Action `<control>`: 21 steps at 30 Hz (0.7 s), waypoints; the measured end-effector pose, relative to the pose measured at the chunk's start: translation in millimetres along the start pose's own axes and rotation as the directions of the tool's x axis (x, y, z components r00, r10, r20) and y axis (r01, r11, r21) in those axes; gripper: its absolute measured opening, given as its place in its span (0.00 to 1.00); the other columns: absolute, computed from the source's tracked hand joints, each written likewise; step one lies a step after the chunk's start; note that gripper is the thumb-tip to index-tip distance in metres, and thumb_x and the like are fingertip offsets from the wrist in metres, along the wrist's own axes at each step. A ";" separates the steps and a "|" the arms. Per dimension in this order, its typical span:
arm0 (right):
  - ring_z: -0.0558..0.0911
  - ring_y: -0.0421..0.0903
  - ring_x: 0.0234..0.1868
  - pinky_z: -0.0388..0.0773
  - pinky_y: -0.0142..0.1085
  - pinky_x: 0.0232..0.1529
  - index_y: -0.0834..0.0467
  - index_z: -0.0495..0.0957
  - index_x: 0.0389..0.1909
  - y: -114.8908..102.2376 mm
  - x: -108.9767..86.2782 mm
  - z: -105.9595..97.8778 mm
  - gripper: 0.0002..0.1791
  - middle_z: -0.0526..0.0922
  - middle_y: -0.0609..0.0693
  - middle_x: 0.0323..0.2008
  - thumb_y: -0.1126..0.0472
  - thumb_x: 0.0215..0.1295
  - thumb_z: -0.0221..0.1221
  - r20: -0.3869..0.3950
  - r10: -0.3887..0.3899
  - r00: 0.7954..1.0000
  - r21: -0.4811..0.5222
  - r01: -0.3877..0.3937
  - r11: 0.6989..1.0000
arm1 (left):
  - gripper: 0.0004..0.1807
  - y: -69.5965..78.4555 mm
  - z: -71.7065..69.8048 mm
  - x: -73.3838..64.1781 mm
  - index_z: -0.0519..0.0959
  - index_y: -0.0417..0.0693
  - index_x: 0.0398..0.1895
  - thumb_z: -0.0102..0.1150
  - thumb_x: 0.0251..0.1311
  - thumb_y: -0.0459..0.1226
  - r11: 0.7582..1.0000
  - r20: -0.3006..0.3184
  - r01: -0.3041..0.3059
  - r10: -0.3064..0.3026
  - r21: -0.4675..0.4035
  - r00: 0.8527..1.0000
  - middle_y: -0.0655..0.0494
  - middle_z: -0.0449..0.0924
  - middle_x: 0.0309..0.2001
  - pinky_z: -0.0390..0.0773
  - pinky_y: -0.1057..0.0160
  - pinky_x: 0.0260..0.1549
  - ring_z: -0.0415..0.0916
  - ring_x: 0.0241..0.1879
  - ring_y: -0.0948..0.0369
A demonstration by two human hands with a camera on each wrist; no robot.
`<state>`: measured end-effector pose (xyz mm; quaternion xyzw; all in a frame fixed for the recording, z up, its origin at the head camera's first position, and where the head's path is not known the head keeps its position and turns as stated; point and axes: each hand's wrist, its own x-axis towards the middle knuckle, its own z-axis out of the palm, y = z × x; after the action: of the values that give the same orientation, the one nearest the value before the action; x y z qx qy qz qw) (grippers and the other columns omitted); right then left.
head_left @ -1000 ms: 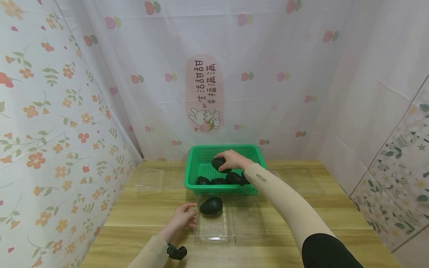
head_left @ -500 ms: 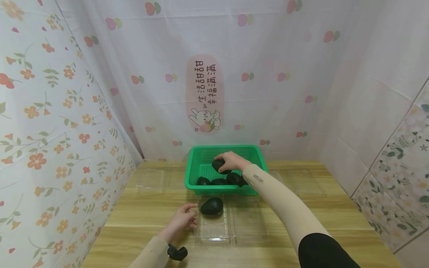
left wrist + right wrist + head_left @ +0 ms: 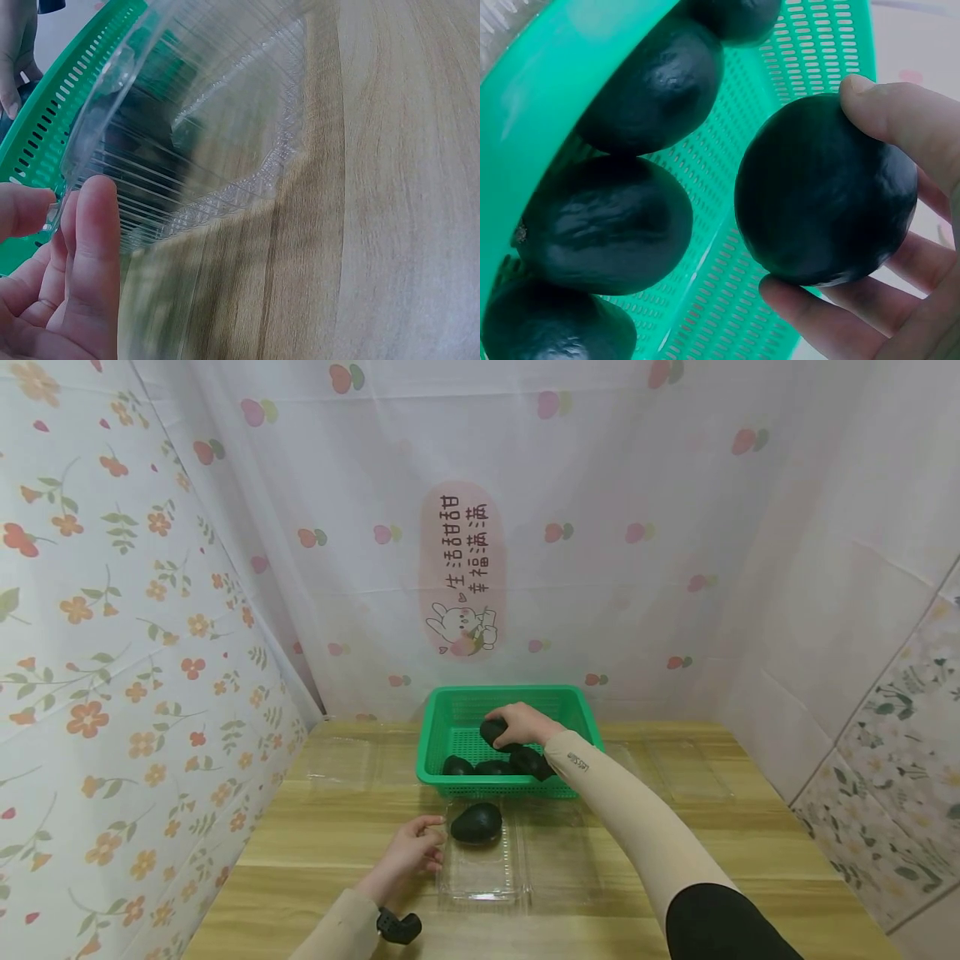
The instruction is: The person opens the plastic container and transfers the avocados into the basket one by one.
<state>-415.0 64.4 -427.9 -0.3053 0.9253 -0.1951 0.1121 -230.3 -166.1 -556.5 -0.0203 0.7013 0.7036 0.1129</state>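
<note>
My right hand (image 3: 521, 724) grips a dark avocado (image 3: 825, 191) above the green basket (image 3: 426, 739), thumb on one side and fingers on the other. Several more avocados (image 3: 607, 225) lie along the basket's near wall. In front of the basket is a clear plastic clamshell box (image 3: 480, 877), lid side spread to the right, with one avocado (image 3: 477, 823) in its far end. My left hand (image 3: 408, 852) pinches the box's left rim. From the left wrist, the thumb and fingertips (image 3: 97, 199) show on either side of that rim, and the avocado looks dim through the ribbed plastic wall.
Another clear plastic box (image 3: 341, 760) lies on the wooden table (image 3: 300, 852) left of the basket, and one more (image 3: 686, 768) lies to the right. A patterned curtain (image 3: 360, 610) hangs right behind the basket.
The right hand stays over the basket with the avocado, shifting only slightly. The left hand keeps its place at the box rim. The head view has drifted a little.
</note>
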 end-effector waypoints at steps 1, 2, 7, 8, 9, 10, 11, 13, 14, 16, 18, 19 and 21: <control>0.77 0.48 0.45 0.77 0.41 0.40 0.53 0.71 0.65 0.7 0.1 0.4 0.32 0.75 0.56 0.58 0.58 0.59 0.66 0.001 0.001 1.000 0.001 -0.001 1.000 | 0.25 0.1 0.1 0.0 0.65 0.28 0.61 0.56 0.63 0.31 1.000 0.000 0.001 -0.001 0.002 1.000 0.52 0.72 0.33 0.80 0.66 0.21 0.74 0.24 0.62; 0.77 0.48 0.45 0.77 0.41 0.41 0.53 0.71 0.66 1.3 0.0 0.7 0.32 0.75 0.56 0.58 0.58 0.59 0.66 0.002 0.001 1.000 0.000 -0.001 1.000 | 0.25 0.1 0.2 0.1 0.65 0.28 0.61 0.56 0.63 0.31 1.000 -0.001 0.003 -0.003 0.003 1.000 0.52 0.72 0.33 0.80 0.66 0.21 0.74 0.23 0.62; 0.76 0.51 0.50 0.76 0.44 0.45 0.55 0.71 0.64 2.6 -0.7 2.1 0.31 0.75 0.57 0.56 0.57 0.59 0.67 -0.001 0.016 1.000 -0.002 -0.016 1.000 | 0.25 0.9 0.3 0.8 0.66 0.28 0.61 0.56 0.63 0.31 1.000 -0.008 0.012 -0.012 0.000 1.000 0.51 0.73 0.33 0.79 0.66 0.21 0.74 0.23 0.62; 0.76 0.50 0.50 0.76 0.44 0.45 0.55 0.71 0.63 2.7 -0.9 2.5 0.31 0.75 0.56 0.56 0.57 0.59 0.67 -0.003 0.024 1.000 -0.004 -0.024 1.000 | 0.25 1.2 0.3 0.8 0.66 0.29 0.61 0.56 0.63 0.31 1.000 -0.008 0.012 -0.012 0.000 1.000 0.51 0.73 0.33 0.80 0.65 0.21 0.74 0.23 0.61; 0.76 0.50 0.49 0.76 0.44 0.44 0.55 0.70 0.63 2.9 -1.0 3.0 0.30 0.76 0.56 0.55 0.57 0.59 0.67 -0.005 0.031 1.000 -0.006 -0.031 0.999 | 0.25 1.6 0.4 0.7 0.66 0.29 0.61 0.56 0.63 0.31 1.000 -0.009 0.011 -0.011 0.001 1.000 0.51 0.73 0.33 0.80 0.65 0.21 0.75 0.23 0.61; 0.76 0.49 0.48 0.76 0.44 0.44 0.55 0.70 0.62 3.1 -1.1 3.6 0.30 0.76 0.55 0.54 0.57 0.59 0.67 -0.004 0.039 0.999 -0.004 -0.039 0.999 | 0.25 2.0 0.4 0.6 0.66 0.29 0.61 0.56 0.63 0.31 1.000 -0.009 0.011 -0.011 0.003 1.000 0.51 0.73 0.34 0.80 0.65 0.21 0.75 0.23 0.61; 0.76 0.49 0.47 0.76 0.43 0.43 0.55 0.70 0.61 3.4 -1.2 4.4 0.30 0.76 0.55 0.52 0.57 0.59 0.67 -0.002 0.045 0.999 -0.004 -0.045 0.999 | 0.25 2.5 0.5 0.3 0.66 0.29 0.61 0.56 0.63 0.31 1.000 -0.010 0.011 -0.011 0.006 1.000 0.50 0.73 0.34 0.80 0.65 0.21 0.75 0.23 0.61; 0.76 0.47 0.44 0.76 0.42 0.41 0.55 0.70 0.61 3.8 -1.0 6.3 0.29 0.77 0.53 0.50 0.57 0.59 0.67 0.001 0.050 0.999 -0.009 -0.050 0.999 | 0.24 3.1 0.5 -0.3 0.66 0.29 0.61 0.56 0.63 0.31 1.000 -0.010 0.013 -0.012 0.008 1.000 0.50 0.73 0.34 0.80 0.65 0.21 0.75 0.24 0.61; 0.76 0.46 0.42 0.76 0.42 0.40 0.55 0.70 0.60 3.7 -1.2 7.3 0.29 0.77 0.53 0.49 0.57 0.59 0.67 0.004 0.051 0.999 -0.010 -0.051 0.999 | 0.24 3.0 0.5 -0.5 0.66 0.29 0.61 0.56 0.63 0.31 1.000 -0.011 0.014 -0.013 0.009 1.000 0.50 0.73 0.34 0.80 0.65 0.22 0.75 0.24 0.61; 0.76 0.46 0.41 0.75 0.41 0.39 0.55 0.70 0.60 3.5 -1.5 9.4 0.29 0.77 0.53 0.48 0.57 0.59 0.67 0.014 0.049 0.999 -0.018 -0.049 0.999 | 0.24 2.4 0.3 -0.7 0.67 0.29 0.61 0.56 0.63 0.31 1.000 -0.012 0.016 -0.016 0.011 1.000 0.50 0.73 0.34 0.80 0.65 0.22 0.75 0.24 0.61; 0.76 0.46 0.41 0.75 0.41 0.39 0.56 0.71 0.60 2.9 -1.9 11.5 0.29 0.77 0.53 0.48 0.57 0.59 0.67 0.023 0.045 0.999 -0.029 -0.044 0.999 | 0.24 1.7 0.1 -0.7 0.67 0.29 0.61 0.56 0.62 0.31 1.000 -0.012 0.018 -0.017 0.008 1.000 0.51 0.73 0.33 0.80 0.65 0.22 0.75 0.24 0.61; 0.76 0.46 0.41 0.75 0.41 0.39 0.56 0.71 0.60 2.6 -2.2 12.3 0.29 0.77 0.53 0.48 0.57 0.59 0.67 0.027 0.044 0.999 -0.035 -0.043 0.998 | 0.24 1.1 -0.1 -0.5 0.67 0.29 0.61 0.57 0.62 0.31 1.000 -0.011 0.019 -0.019 0.009 1.000 0.51 0.73 0.33 0.80 0.65 0.21 0.75 0.24 0.61; 0.77 0.47 0.42 0.76 0.42 0.40 0.56 0.71 0.60 2.4 -2.8 13.8 0.28 0.78 0.54 0.49 0.57 0.59 0.67 0.033 0.042 0.999 -0.048 -0.041 0.998 | 0.24 0.8 -0.1 -0.3 0.67 0.30 0.60 0.57 0.62 0.31 1.000 -0.009 0.020 -0.020 0.006 1.000 0.51 0.73 0.33 0.80 0.65 0.21 0.75 0.24 0.61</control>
<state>-409.5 63.9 -441.0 -0.2918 0.9337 -0.1657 0.1247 -230.1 -166.3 -555.7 -0.0302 0.7038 0.7001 0.1166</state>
